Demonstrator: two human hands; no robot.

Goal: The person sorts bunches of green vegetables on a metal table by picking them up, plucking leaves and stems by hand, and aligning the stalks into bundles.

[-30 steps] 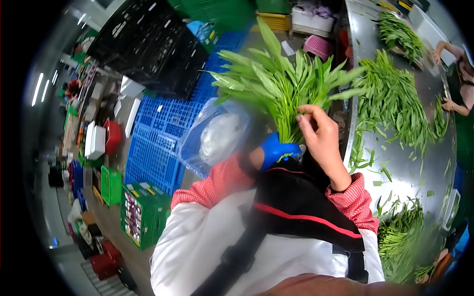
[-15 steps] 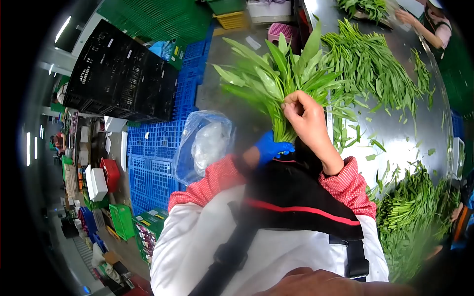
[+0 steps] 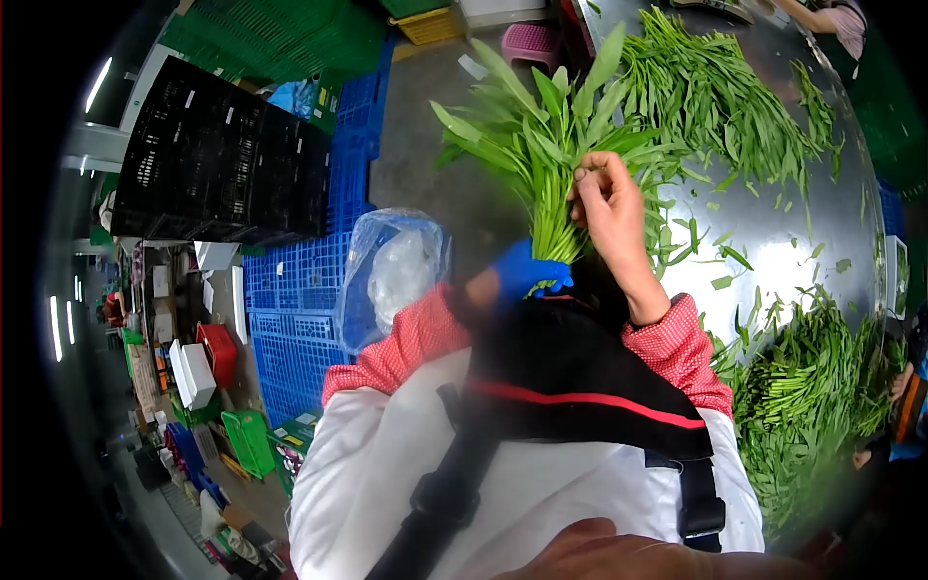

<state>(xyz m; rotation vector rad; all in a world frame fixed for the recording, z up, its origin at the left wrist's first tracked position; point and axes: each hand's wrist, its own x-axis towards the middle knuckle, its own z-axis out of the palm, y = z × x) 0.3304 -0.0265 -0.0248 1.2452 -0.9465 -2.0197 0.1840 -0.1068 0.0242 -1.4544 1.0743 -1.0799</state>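
My left hand point(image 3: 530, 272), in a blue glove, is wrapped round the stem ends of a bunch of water spinach point(image 3: 551, 159). The bunch stands up and away from me, its long leaves fanned out at the top. My bare right hand point(image 3: 611, 198) is at the right side of the bunch, with thumb and fingertips pinched by the stems. What lies between those fingertips is too small to make out. To the right, a large pile of water spinach point(image 3: 720, 106) lies on the metal table point(image 3: 773, 227), and another heap point(image 3: 797, 396) sits closer to me.
Loose leaf scraps dot the table. Left of me, a clear plastic bag point(image 3: 398, 280) rests on blue pallets point(image 3: 290, 353), near stacked black crates point(image 3: 222, 155). A pink stool point(image 3: 532, 41) stands beyond the bunch. Another person's arm point(image 3: 807, 14) shows at the table's far side.
My right hand has shifted slightly up along the bunch, its fingertips now nearer the outer right stems. My left hand keeps its grip. The view has turned a little.
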